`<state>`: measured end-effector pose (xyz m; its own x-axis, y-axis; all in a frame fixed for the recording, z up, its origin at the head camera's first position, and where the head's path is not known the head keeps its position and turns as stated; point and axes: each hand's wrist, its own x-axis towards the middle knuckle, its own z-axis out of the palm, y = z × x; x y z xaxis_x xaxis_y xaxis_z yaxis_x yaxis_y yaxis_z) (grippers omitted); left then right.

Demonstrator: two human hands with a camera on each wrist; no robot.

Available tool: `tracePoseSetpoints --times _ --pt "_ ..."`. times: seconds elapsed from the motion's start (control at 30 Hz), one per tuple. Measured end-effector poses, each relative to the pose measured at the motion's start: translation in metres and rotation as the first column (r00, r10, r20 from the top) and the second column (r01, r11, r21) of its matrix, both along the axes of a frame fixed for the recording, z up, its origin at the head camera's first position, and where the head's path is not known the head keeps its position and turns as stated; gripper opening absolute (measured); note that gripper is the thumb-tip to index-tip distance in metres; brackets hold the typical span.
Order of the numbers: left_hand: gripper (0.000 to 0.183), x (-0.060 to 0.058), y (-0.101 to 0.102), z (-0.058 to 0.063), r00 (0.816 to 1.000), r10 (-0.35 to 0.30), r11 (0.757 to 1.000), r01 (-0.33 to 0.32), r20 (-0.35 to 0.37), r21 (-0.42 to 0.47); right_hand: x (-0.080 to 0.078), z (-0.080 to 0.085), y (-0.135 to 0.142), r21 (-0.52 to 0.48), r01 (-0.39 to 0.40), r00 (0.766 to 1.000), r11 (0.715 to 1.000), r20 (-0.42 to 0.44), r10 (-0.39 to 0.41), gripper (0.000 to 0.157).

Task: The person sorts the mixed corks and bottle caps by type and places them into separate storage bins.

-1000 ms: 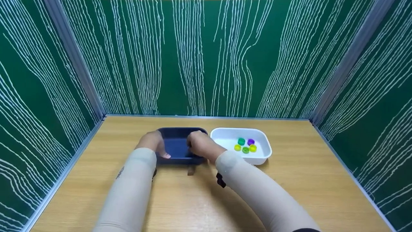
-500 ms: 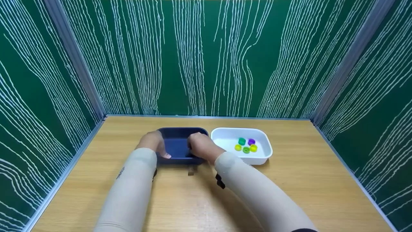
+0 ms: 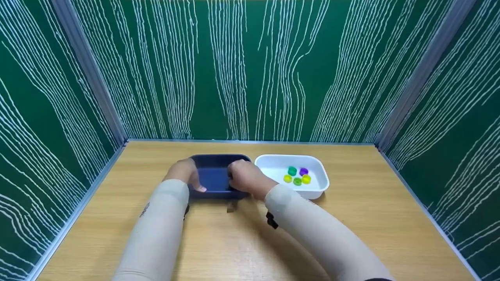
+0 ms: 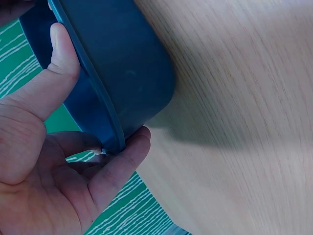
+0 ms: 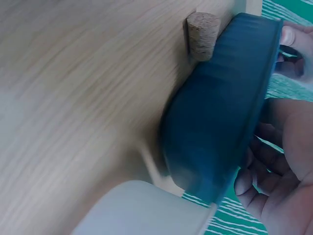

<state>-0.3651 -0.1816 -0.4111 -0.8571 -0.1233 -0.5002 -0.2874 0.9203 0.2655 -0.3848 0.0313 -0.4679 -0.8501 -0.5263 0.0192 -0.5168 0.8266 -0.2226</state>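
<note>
A dark blue tray (image 3: 213, 175) sits on the table left of a white tray (image 3: 322, 177). My left hand (image 3: 183, 171) grips the blue tray's left end; in the left wrist view its thumb (image 4: 63, 54) reaches over the rim and its fingers (image 4: 120, 169) meet the outer wall. My right hand (image 3: 246, 175) is lowered into the blue tray's right end with curled fingers (image 5: 266, 166). Whether it pinches something there is hidden by the tray wall and the back of the hand. A brown cork (image 5: 203, 36) stands against the blue tray's near side.
Several small coloured rings or caps, among them a green one (image 3: 292, 170), a purple one (image 3: 304, 171) and a yellow one (image 3: 306, 179), lie in the white tray. Green panels (image 3: 254, 78) with white wavy lines surround the wooden table (image 3: 218, 249).
My right wrist and forearm have shifted slightly to the right, while the hand stays inside the blue tray. The left hand keeps its grip, and the coloured pieces stay put.
</note>
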Motion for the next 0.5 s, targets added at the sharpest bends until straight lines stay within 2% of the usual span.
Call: tracePoseSetpoints --times 0.17,0.37,0.5 --pt "0.105 -0.003 -0.002 -0.002 0.999 -0.033 0.999 0.033 -0.006 -0.011 0.015 0.007 0.005 0.027 -0.067 0.990 0.997 -0.124 0.070 0.016" --pt "0.104 -0.007 -0.003 -0.011 1.000 0.009 1.000 -0.009 -0.018 0.014 0.036 0.010 0.006 0.050 -0.073 0.990 0.996 -0.119 0.079 0.019" --pt "0.105 -0.011 -0.005 -0.017 1.000 0.007 1.000 -0.006 -0.028 0.009 0.049 0.010 0.007 0.054 -0.084 0.990 0.995 -0.106 0.089 0.018"
